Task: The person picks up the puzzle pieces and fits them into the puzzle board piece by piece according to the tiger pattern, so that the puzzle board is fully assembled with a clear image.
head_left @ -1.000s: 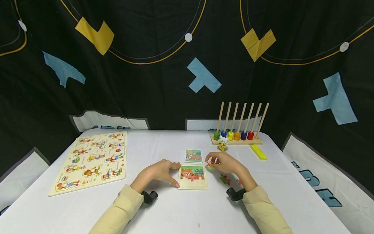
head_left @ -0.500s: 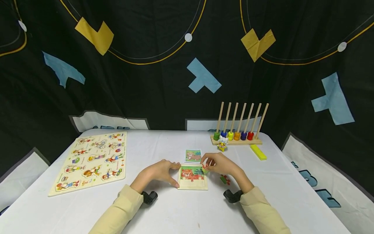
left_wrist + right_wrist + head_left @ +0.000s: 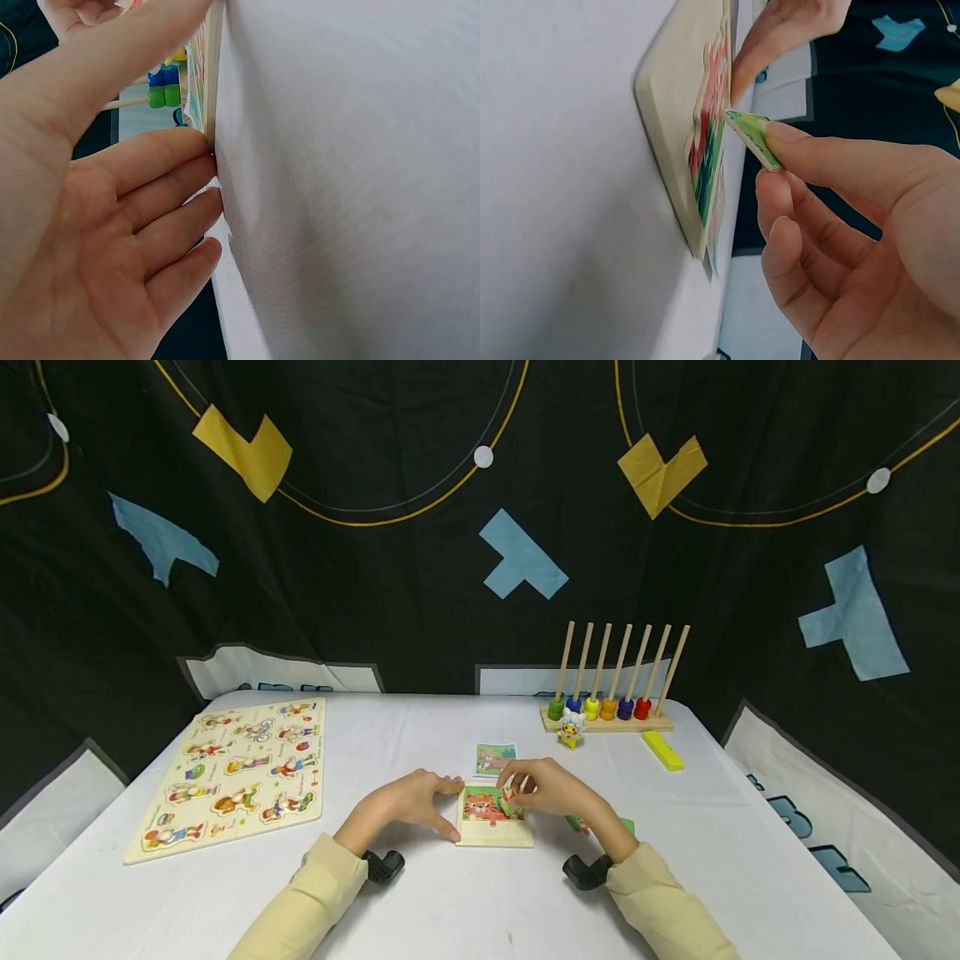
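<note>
At the left, a large cream wooden board of colourful figures (image 3: 281, 784) is lying, its captions too small to read, and the left hand (image 3: 408, 797) is resting, thumb and fingers spread, against the left edge of a square pale-wood puzzle tray (image 3: 495, 837). Over the tray's right part, the right hand (image 3: 551, 785) is pinching a small, mostly green jigsaw piece (image 3: 750, 132); at far right, hard-to-read blue lettering (image 3: 828, 860) is showing.
</note>
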Motion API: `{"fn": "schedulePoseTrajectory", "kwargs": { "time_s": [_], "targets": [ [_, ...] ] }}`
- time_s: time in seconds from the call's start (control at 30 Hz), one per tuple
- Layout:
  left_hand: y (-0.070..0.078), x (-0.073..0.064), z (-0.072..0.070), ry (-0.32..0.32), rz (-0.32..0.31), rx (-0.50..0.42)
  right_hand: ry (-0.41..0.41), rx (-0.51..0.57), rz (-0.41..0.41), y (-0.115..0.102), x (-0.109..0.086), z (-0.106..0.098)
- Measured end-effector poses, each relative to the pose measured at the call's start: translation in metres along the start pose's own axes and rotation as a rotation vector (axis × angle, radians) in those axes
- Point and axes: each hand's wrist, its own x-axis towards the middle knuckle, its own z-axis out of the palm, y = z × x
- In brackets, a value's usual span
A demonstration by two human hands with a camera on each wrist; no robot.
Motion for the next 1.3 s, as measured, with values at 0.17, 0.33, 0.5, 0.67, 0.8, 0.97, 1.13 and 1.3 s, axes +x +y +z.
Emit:
{"fn": "schedulePoseTrajectory", "kwargs": {
  "time_s": [0.17, 0.33, 0.5, 0.67, 0.8, 0.97, 1.13, 1.3],
  "targets": [
    [0.0, 0.001, 0.0, -0.002, 0.008, 0.003, -0.006, 0.018, -0.039, -0.005, 0.003, 0.006],
    [-0.001, 0.001, 0.0, -0.002, 0.02, 0.008, -0.013, 0.062, -0.066, -0.008, 0.005, 0.011],
    [-0.001, 0.001, 0.0, -0.002, 0.016, 0.001, -0.022, 0.085, -0.052, -0.014, 0.007, 0.017],
    [-0.002, 0.001, 0.0, 0.0, 0.007, -0.007, -0.04, 0.085, -0.056, -0.017, 0.012, 0.023],
    [-0.002, 0.0, 0.0, 0.002, 0.008, -0.002, -0.051, 0.095, -0.099, -0.02, 0.016, 0.027],
    [-0.003, 0.0, 0.001, 0.008, 0.032, 0.0, -0.067, 0.129, -0.106, -0.025, 0.02, 0.032],
    [-0.003, 0.0, 0.001, 0.004, 0.034, 0.0, -0.08, 0.14, -0.07, -0.027, 0.021, 0.036],
    [-0.002, 0.0, 0.001, -0.003, 0.019, -0.008, -0.073, 0.104, -0.049, -0.026, 0.02, 0.038]
  ]
}}
